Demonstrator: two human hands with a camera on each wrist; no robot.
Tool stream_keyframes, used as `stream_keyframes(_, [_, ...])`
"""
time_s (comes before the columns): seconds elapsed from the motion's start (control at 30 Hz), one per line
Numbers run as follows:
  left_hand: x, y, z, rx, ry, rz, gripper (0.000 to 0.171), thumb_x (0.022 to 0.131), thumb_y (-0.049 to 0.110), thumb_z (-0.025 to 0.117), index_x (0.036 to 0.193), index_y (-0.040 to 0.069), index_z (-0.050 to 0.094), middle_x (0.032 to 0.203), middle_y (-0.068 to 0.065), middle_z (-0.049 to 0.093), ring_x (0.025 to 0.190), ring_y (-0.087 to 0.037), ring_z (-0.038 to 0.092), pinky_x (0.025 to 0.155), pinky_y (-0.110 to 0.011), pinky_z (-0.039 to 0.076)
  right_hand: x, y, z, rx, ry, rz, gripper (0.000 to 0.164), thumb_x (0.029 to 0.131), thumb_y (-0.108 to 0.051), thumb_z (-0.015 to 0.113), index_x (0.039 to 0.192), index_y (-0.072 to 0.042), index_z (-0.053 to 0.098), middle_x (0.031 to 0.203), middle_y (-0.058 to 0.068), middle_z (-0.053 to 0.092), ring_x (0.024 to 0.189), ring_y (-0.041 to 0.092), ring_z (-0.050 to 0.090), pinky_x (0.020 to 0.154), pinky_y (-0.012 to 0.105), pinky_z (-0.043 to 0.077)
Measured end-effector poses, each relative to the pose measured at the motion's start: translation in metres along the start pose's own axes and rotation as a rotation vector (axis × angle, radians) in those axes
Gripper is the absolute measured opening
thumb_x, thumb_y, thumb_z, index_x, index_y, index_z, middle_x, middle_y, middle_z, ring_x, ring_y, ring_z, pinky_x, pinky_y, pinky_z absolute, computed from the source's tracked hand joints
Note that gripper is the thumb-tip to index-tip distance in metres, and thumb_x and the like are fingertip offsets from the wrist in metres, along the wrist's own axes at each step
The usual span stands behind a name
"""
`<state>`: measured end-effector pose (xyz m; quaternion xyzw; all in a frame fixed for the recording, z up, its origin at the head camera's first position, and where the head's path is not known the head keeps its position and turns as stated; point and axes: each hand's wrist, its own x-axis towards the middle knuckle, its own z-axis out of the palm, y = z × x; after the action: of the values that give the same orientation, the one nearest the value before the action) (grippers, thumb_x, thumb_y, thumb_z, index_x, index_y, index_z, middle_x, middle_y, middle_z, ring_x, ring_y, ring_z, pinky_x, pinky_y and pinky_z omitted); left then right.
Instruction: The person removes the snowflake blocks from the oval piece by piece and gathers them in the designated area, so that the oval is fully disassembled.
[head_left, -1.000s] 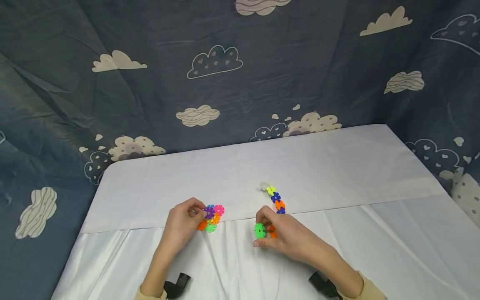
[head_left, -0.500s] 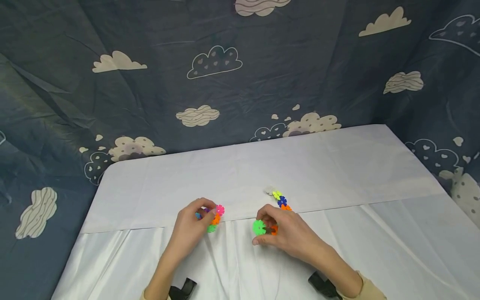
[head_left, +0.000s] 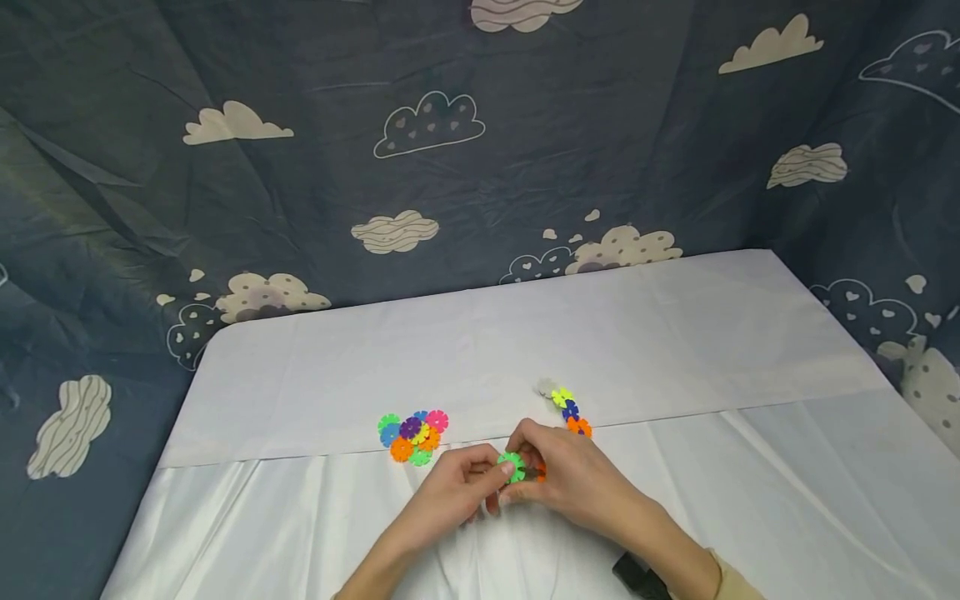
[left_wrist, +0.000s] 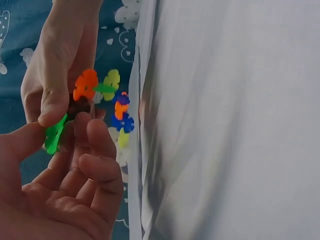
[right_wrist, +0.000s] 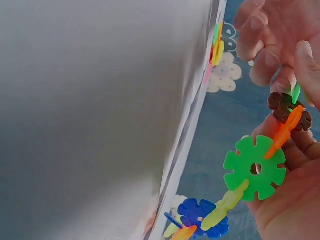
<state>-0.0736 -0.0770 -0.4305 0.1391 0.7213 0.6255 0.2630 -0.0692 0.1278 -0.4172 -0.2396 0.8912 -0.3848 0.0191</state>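
Note:
In the head view, my left hand (head_left: 453, 492) pinches a green notched plastic disc (head_left: 512, 467) at the near end of a chain of interlocking discs. My right hand (head_left: 581, 475) grips that chain close behind the green one, around a brown disc (right_wrist: 290, 111). The right wrist view shows an orange disc (right_wrist: 285, 131), another green disc (right_wrist: 256, 168), a yellow disc (right_wrist: 225, 205) and a blue disc (right_wrist: 202, 217) linked on from there. Beyond the right hand the chain's far part (head_left: 571, 410) trails off. The fingers hide some of the joints.
To the left of the hands lies a pile of loose colored discs (head_left: 411, 433) on the white-covered table (head_left: 300, 375). A dark cloud-print curtain (head_left: 420, 192) hangs behind the table. A black wrist device (head_left: 639, 577) sits by the right forearm.
My left hand has left the loose pile, moving right and toward me onto the green disc. The pile is spread out in view again. The chain's far end has shifted slightly right and nearer.

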Motion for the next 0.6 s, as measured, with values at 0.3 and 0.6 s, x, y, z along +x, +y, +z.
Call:
stream_keyframes(0.3, [0.0, 0.001, 0.002, -0.11, 0.055, 0.0, 0.025, 0.096, 0.02, 0.063, 0.084, -0.002, 0.063, 0.065, -0.007, 0.06, 0.052, -0.022, 0.042, 0.047, -0.022, 0.034, 0.0, 0.002, 0.002, -0.047, 0.008, -0.074, 0.044, 0.073, -0.048, 0.083, 0.103, -0.027, 0.059, 0.077, -0.018, 0.05, 0.07, 0.001, 0.048, 0.063, 0.022, 0.043])
stream_keyframes(0.6, [-0.001, 0.005, -0.007, -0.154, 0.105, -0.033, 0.022, 0.095, 0.015, 0.063, 0.086, -0.005, 0.063, 0.071, -0.007, 0.064, 0.059, -0.017, 0.052, 0.048, -0.02, 0.034, 0.0, 0.004, 0.0, -0.137, -0.024, -0.202, 0.007, 0.091, -0.017, 0.068, 0.097, -0.02, 0.069, 0.087, -0.022, 0.058, 0.082, 0.003, 0.053, 0.083, 0.03, 0.044])
